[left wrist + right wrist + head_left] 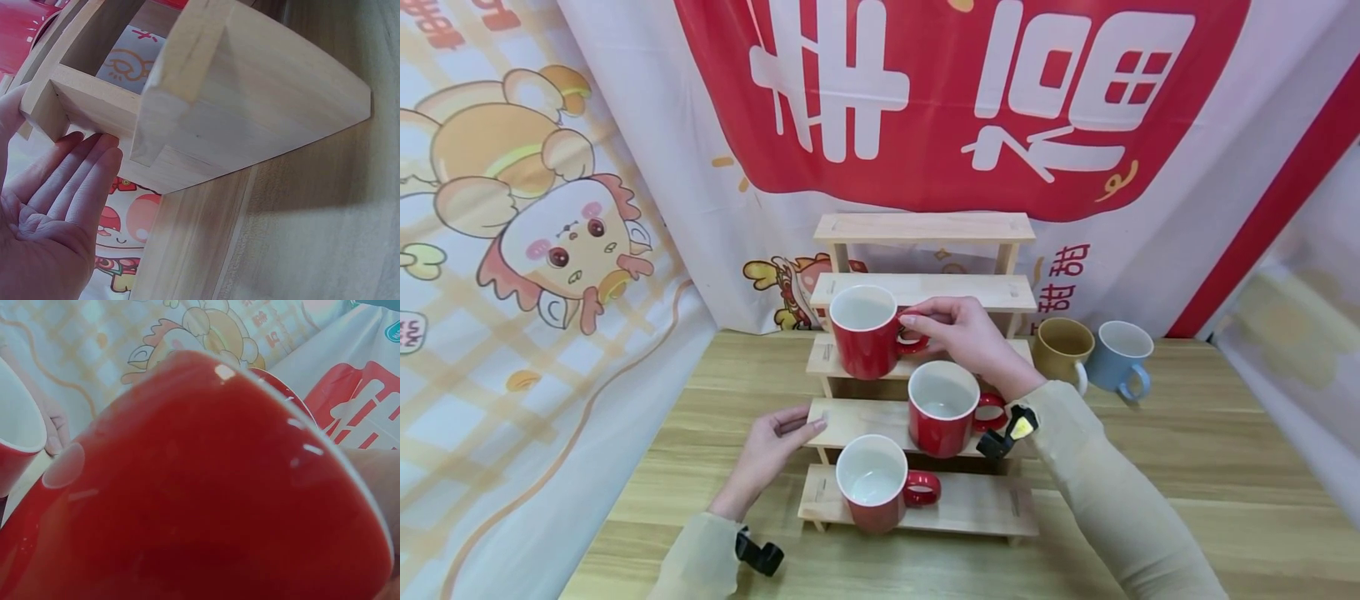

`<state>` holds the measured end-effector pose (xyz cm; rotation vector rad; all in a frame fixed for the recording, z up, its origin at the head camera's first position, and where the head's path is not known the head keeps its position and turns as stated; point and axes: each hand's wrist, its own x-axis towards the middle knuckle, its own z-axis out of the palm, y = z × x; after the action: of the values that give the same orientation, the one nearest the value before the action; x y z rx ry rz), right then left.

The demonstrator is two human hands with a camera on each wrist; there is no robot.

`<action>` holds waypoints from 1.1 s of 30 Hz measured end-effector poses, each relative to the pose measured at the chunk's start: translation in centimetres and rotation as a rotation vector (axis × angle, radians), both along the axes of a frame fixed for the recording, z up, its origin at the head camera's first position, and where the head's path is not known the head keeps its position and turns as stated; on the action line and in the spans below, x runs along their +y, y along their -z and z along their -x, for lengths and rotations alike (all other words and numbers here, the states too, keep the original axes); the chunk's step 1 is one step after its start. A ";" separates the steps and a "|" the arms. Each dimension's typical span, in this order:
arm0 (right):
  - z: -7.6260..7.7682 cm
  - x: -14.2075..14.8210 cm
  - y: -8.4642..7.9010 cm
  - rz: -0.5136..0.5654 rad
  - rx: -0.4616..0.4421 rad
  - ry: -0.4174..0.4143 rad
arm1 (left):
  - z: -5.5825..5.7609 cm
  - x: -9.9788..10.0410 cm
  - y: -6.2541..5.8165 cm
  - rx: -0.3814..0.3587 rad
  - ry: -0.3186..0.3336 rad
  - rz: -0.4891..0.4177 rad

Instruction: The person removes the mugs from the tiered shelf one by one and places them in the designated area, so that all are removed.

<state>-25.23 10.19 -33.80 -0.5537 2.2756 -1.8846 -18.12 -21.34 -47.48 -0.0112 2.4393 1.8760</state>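
Our right hand [966, 337] pinches the handle of a red mug [865, 346] at the left of the wooden rack [977, 504]'s middle step. Our left hand [771, 450], relaxed with fingers straight, touches the rack's left end. A second mug [942, 429] stands just below, on the rack.

Stand [925, 287] partly hidden behind red mugs [865, 346], left sleeve [700, 554] cropped

sideways 福 [1078, 117] in white

it stands on the backdrop's red patch [940, 183], beside a large character cut off above. small red characters [1067, 262] lower down seem to read 甜甜; other red lettering [433, 25], upper left, is cropped and unreadable.
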 end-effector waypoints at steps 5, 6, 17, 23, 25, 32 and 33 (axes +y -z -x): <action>-0.2 0.2 0.1 -0.020 0.014 0.034 | -0.1 0.2 0.0 -0.003 0.000 -0.005; -0.2 0.3 0.1 -0.028 0.015 0.045 | -0.1 0.2 -0.1 -0.002 -0.001 -0.006; -1.4 1.4 -0.9 -0.032 0.062 0.116 | 0.0 0.2 -0.2 0.002 -0.009 -0.012; -1.9 2.5 -1.9 0.013 0.118 0.127 | 0.0 0.2 -0.1 0.004 -0.011 -0.008; -2.1 3.0 -2.1 0.021 0.144 0.136 | 0.0 0.2 -0.2 0.005 -0.011 -0.002; -3.1 5.4 -2.6 0.027 0.177 0.210 | -0.2 0.2 -0.2 -0.004 -0.021 0.025; -3.3 5.8 -2.7 0.030 0.174 0.220 | -0.2 0.2 -0.2 -0.005 -0.021 0.025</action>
<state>-21.96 15.95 -31.15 -0.5086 2.5145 -2.0458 -17.95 -21.18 -47.33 -0.0423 2.4687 1.8522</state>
